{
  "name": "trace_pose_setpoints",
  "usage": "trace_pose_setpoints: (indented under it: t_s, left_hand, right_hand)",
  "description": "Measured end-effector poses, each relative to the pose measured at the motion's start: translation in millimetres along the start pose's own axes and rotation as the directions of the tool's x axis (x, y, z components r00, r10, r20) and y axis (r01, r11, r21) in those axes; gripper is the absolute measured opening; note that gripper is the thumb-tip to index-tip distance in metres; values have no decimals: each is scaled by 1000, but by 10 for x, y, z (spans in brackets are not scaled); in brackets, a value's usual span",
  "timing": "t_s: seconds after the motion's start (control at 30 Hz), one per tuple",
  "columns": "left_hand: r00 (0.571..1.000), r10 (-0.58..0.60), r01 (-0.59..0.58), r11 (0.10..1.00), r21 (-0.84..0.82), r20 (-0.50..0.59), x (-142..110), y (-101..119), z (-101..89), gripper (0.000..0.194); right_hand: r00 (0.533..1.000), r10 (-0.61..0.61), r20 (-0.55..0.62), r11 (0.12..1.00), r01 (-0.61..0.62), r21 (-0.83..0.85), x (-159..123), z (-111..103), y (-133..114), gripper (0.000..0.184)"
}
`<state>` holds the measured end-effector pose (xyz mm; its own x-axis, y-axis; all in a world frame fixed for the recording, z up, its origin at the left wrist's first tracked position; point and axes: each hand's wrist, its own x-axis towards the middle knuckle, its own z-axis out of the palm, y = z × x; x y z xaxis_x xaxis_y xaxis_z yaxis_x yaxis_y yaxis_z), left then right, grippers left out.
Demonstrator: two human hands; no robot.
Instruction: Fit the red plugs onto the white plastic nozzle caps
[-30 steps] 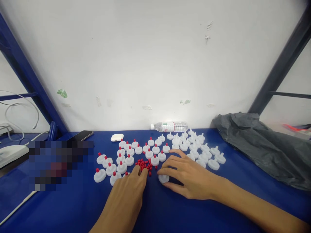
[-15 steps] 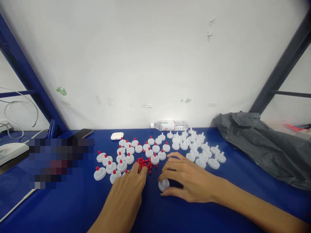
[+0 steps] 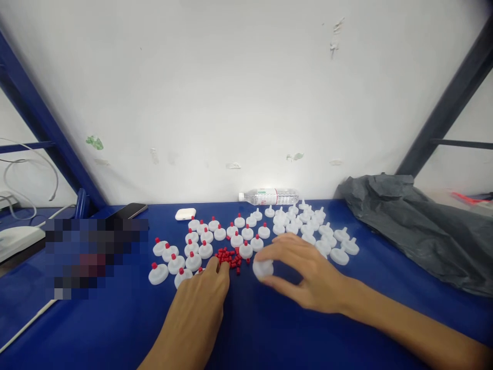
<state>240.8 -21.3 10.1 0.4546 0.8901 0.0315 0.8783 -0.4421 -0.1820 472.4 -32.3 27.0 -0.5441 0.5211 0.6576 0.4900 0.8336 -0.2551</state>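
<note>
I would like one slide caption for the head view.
Right hand holding a white disc; left hand at the loose red caps.

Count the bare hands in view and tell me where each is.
2: the left hand, fingertips at the near edge of the red caps; the right hand, right of them, holding a white disc.

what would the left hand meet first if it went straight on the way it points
Probably the pile of small red caps right in front of the left hand; it may be touching the nearest ones, but any contact is hidden.
</note>
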Motion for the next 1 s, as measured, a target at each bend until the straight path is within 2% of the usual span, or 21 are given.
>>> trace_pose_setpoints:
  t_s: [0.1,0.2,0.33,0.4,0.5,0.6,0.67,0.8,0.9,1.0]
  left_hand:
    - [1000,-23,23,1000,2,-12,-8,19,-41,41]
    - [998,-19,16,999,-52,-62,-28,41,-99,35]
    - [975,6,-40,987,-152,-220,-51,57,-146,27]
    - [935,27,-94,980,-176,-353,-58,58,-148,25]
    - [840,94,-236,950,-202,-535,-67,58,-139,26]
    - [751,199,-391,902,-182,-629,-78,59,-134,33]
    - [718,234,-425,893,-147,-656,-86,63,-136,36]
    - [732,227,-385,916,-115,-642,-88,70,-143,37]
    - [744,244,-403,906,-127,-622,-77,68,-148,37]
    - [738,236,-415,898,-150,-632,-73,60,-147,36]
  right_hand:
    - [997,48,54,995,-43,-95,-14,-14,104,23]
    - [993,65,101,991,-52,-125,-24,23,87,28]
    - [992,65,111,988,-48,-148,-22,51,3,27]
    - [992,47,113,988,-29,-155,-19,50,-21,26]
    - [991,54,126,984,-31,-173,-22,47,-24,29]
    - [984,105,143,979,-78,-186,-35,46,-10,42]
    - [982,127,141,980,-102,-173,-45,47,-5,48]
    - [988,81,131,987,-61,-146,-56,57,-12,51]
    - [994,26,110,985,-7,-172,-61,69,-18,51]
    - [997,-26,71,980,40,-193,-64,80,-18,48]
